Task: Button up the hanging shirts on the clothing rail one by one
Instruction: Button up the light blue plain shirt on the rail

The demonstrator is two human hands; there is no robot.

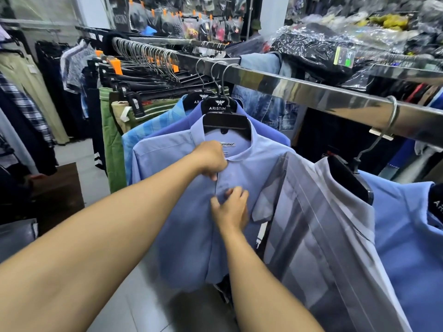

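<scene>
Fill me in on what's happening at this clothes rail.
A person is doing up a light blue shirt that hangs on a black hanger from the chrome rail. The left hand grips the shirt front just under the collar. The right hand is at the placket a little lower, but motion blur hides whether it pinches a button. A grey striped shirt hangs next along on the right.

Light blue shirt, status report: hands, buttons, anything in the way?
Left hand grips light blue shirt under collar. Right hand on its front edge below, grip blurred. Striped shirt alongside, not blocking.
</scene>
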